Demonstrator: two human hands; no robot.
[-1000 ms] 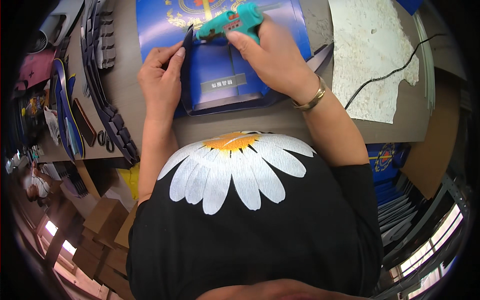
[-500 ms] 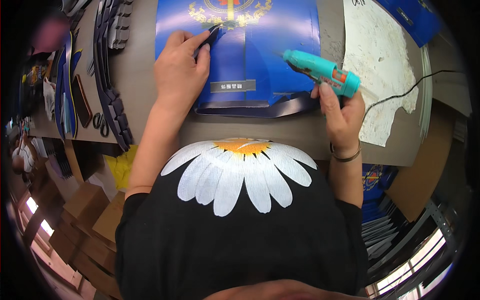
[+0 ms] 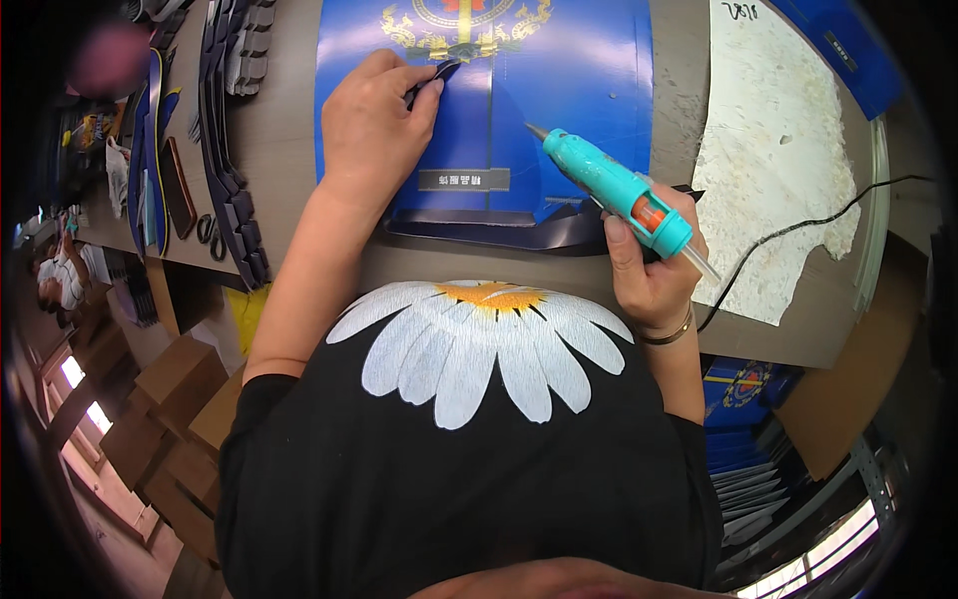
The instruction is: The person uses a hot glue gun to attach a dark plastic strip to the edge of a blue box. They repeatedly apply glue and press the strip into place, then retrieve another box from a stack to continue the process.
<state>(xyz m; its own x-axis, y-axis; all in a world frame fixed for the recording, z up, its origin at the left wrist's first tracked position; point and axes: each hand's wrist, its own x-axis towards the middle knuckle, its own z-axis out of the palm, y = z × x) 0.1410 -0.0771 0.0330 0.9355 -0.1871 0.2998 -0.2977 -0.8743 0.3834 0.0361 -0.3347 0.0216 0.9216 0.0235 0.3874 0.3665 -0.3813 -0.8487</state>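
Head view: glue gun (image 3: 604, 182) overlaps edge between blue panel (image 3: 569, 80) and tabletop (image 3: 681, 95)

Blue panel (image 3: 529, 95): moderately lit, soft surface sheen. Bright strip (image 3: 72, 372), below-left of panel: overexposed. Pink patch (image 3: 112, 60), left of panel: blurred. Tabletop (image 3: 788, 341) edge, below panel: bowed by fisheye distortion. Black vignette encircles the periphery.

free: gap over blue panel (image 3: 559, 70) between left hand (image 3: 384, 125) and glue gun (image 3: 604, 180) | free: bench (image 3: 289, 110) lane between panel and dark folded strips (image 3: 230, 190), left | obstacle: right hand (image 3: 659, 275) with glue gun, near right corner | obstacle: dark band (image 3: 539, 238) along panel's near edge | obstacle: black cord (image 3: 798, 229) crossing white sheet (image 3: 768, 130), right
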